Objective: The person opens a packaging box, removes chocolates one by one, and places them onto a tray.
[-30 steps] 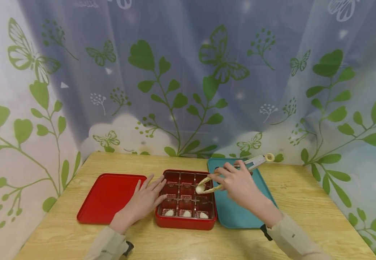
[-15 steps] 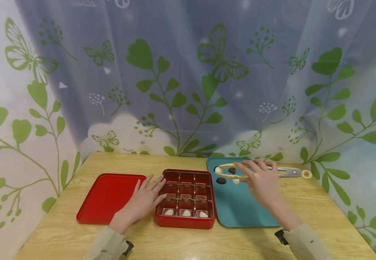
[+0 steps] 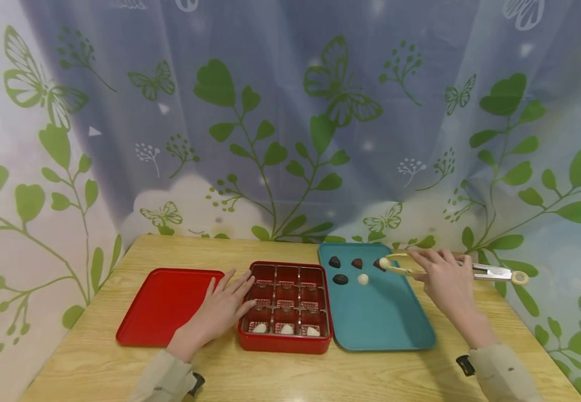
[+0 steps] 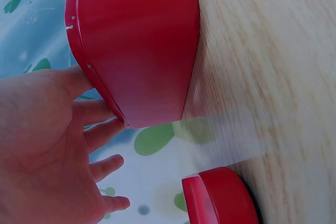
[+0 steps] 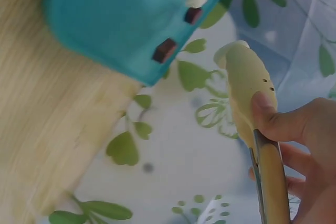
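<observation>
cream-tipped tongs (image 3: 493, 272), gripped by the right hand (image 3: 446, 283), point left, a white piece (image 3: 383, 262) at their tips near the blue tray's (image 3: 385, 318) far corner; leftward lies the red box (image 3: 284, 344), touched by the left hand (image 3: 217, 312), fingers spread.

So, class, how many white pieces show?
5: three white pieces in the red box, front row, one on the blue tray, one in the tongs; some may be hidden.
</observation>
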Demonstrator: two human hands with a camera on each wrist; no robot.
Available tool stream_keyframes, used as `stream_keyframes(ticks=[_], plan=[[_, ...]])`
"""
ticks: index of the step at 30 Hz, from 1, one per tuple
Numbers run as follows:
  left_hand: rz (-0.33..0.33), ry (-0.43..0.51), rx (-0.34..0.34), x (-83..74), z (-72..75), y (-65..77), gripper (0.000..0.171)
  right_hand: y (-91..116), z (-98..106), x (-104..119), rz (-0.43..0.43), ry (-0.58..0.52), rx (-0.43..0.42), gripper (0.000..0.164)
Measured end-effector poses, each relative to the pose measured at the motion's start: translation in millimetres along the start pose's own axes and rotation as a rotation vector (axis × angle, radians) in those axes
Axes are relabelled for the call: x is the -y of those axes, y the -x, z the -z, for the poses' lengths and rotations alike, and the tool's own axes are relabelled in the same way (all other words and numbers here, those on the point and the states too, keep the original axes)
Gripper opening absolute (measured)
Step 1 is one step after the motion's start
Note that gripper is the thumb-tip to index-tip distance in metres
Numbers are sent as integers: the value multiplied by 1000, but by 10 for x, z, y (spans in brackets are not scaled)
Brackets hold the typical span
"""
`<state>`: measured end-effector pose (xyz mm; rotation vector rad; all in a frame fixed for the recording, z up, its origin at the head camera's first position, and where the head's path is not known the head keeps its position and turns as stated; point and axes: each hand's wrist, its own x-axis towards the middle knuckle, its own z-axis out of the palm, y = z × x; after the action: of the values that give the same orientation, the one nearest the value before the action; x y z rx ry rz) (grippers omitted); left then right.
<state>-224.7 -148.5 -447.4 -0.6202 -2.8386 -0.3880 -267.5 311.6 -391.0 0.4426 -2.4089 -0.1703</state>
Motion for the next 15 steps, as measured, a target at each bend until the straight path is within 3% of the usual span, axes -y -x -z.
stream_keyframes(ticks=[8, 15], plan=[[-1, 0, -2, 1, 5, 3, 57, 29, -137, -72, -38, 36, 208, 49], [-2, 13, -5, 10, 1, 3, 56, -23, -167, -30, 5, 54, 334, 50]])
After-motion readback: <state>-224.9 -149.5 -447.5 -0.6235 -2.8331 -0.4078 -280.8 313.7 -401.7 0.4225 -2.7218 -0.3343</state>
